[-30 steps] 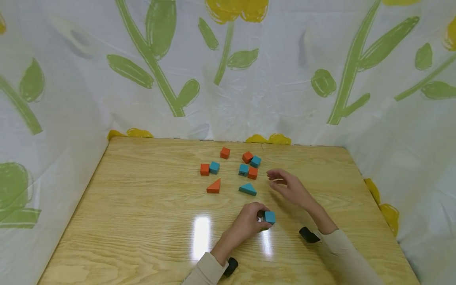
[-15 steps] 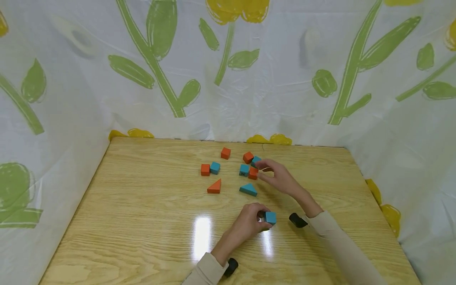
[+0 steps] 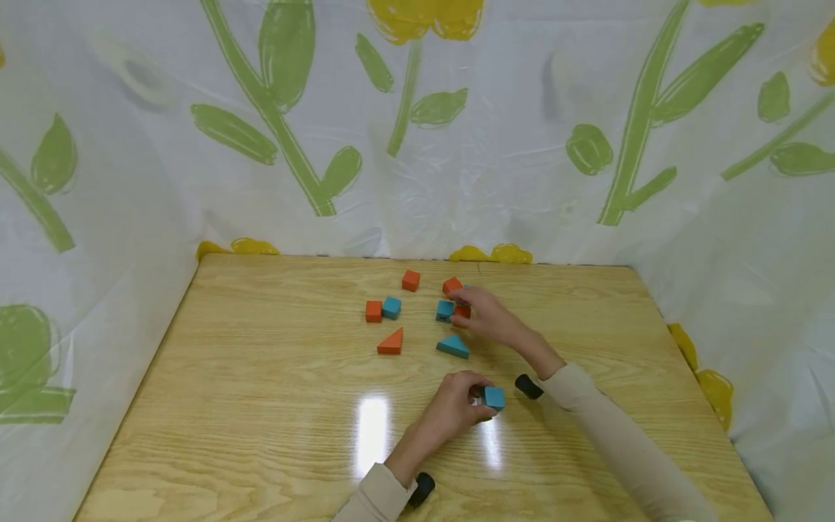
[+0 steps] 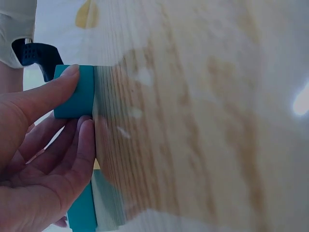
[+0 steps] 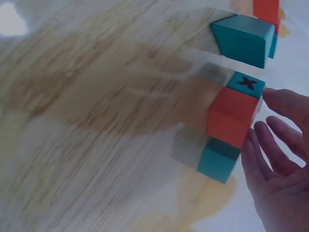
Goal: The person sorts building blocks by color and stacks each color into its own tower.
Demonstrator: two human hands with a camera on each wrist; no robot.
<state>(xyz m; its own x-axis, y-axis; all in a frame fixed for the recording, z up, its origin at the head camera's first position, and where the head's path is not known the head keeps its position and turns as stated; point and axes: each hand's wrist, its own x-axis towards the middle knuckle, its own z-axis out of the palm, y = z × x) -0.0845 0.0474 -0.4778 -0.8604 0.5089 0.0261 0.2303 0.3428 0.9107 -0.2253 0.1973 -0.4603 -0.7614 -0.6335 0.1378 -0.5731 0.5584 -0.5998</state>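
Note:
In the head view my left hand [image 3: 451, 407] pinches a blue cube [image 3: 494, 398] at the front of the table. The left wrist view shows thumb and fingers on that cube [image 4: 79, 94], right at the tabletop. My right hand [image 3: 491, 317] reaches over the right-hand blocks, thumb and fingers spread. Its fingertips are right at a red cube [image 5: 231, 116] and the blue cube marked with an X [image 5: 246, 83]. Another blue cube [image 5: 218, 160] lies beside them, mostly hidden by the hand in the head view. A red cube [image 3: 451, 286] sits just behind.
A blue triangular block [image 3: 453, 347] lies in front of the right-hand group. To its left lie a red triangular block [image 3: 392, 343], a red cube [image 3: 374, 311] against a blue cube [image 3: 391, 307], and a lone red cube [image 3: 411, 280]. Flower-printed cloth [image 3: 496, 181] walls the wooden table [image 3: 261, 406].
My right hand has moved left from beside the right-hand cubes to over them, now covering some. The left hand has stayed in place with its blue cube.

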